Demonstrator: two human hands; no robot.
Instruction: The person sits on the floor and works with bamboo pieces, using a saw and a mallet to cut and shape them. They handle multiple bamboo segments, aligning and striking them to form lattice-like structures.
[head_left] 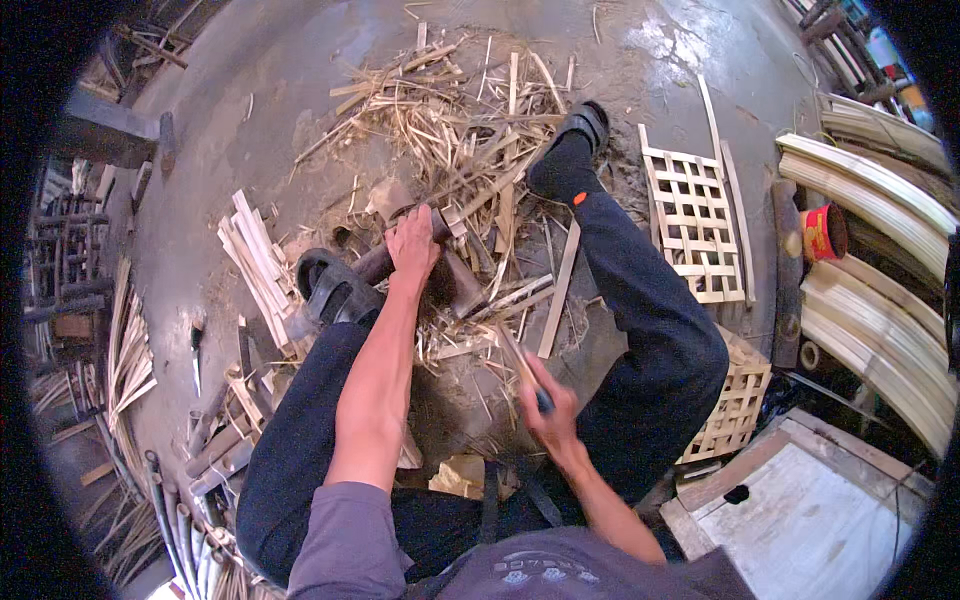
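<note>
My left hand (412, 243) reaches forward between my feet, its fingers closed on a dark brown piece of wood or bamboo (440, 224). Beneath that hand is a brown wooden block (458, 285); the exact contact between them is partly hidden. Nearer my body, my right hand (552, 408) is wrapped round the dark handle of a knife (516, 358). The blade points forward and slightly left, toward the block, and stands apart from it. Pale shavings and split strips (440, 130) lie heaped beyond my left hand.
A bundle of split strips (255, 265) lies by my left sandal (335, 290). To the right are a woven lattice panel (695, 225), a red tin (823, 232), stacked pale strips (875, 310) and a whitish board (800, 510). Another knife (196, 350) lies on the left floor.
</note>
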